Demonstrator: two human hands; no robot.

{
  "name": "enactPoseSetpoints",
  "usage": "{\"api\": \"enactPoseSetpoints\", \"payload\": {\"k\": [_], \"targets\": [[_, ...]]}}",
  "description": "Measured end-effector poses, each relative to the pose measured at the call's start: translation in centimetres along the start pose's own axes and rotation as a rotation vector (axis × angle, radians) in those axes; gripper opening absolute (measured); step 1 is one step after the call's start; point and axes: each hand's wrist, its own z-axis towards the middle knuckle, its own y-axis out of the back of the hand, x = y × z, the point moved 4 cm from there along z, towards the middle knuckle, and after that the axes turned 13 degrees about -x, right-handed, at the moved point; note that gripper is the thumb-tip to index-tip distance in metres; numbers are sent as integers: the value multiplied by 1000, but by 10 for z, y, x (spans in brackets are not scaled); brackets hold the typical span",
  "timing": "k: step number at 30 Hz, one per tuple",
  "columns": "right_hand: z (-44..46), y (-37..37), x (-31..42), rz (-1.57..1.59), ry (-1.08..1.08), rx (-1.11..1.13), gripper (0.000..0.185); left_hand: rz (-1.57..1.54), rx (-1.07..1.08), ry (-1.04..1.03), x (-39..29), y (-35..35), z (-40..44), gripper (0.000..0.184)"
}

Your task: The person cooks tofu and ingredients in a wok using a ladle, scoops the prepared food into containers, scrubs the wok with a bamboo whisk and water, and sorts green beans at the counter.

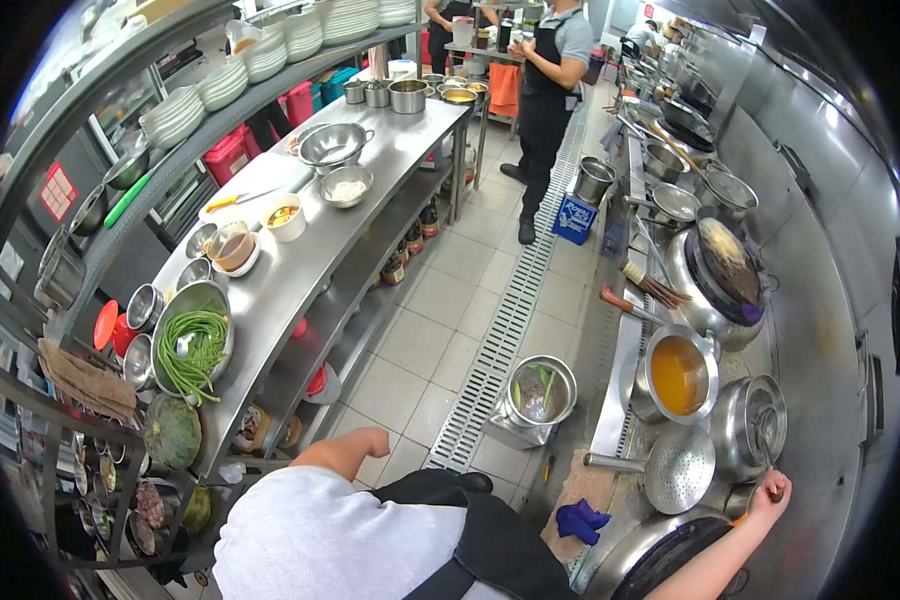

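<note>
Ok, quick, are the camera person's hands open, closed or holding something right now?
Left hand: looks closed, nothing visible in it.
Right hand: beside the pot; whether it's holding something can't be told.

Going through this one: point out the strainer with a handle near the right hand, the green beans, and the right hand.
Strainer [680,468]: head view, on its holed bowl.
Green beans [204,350]: head view, on the pile.
Right hand [771,494]: head view, mid-hand.

a shiny metal ladle (seemingly; it shows small) slants inside a round steel pot.
</note>
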Motion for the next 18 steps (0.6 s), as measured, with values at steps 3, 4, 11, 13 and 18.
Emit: {"api": "enactPoseSetpoints", "payload": {"k": [3, 4, 11, 13, 18], "targets": [[-42, 20, 18, -12, -42, 182, 50, -101, -186, 42, -17, 35, 5, 37], [-72, 26, 16, 10, -6, 172, 50, -73, -180, 10, -23, 41, 8, 37], [-290, 55, -56, -38, 127, 85, 42, 92, -96, -197, -57, 22, 43, 40], [-335, 74, -70, -64, 196, 18, 42, 224, 12, -285, -71, 9, 55, 41], [-403, 139, -76, -329, 246, -347, 28, 293, 16, -415, -128, 24, 68, 41]]}}
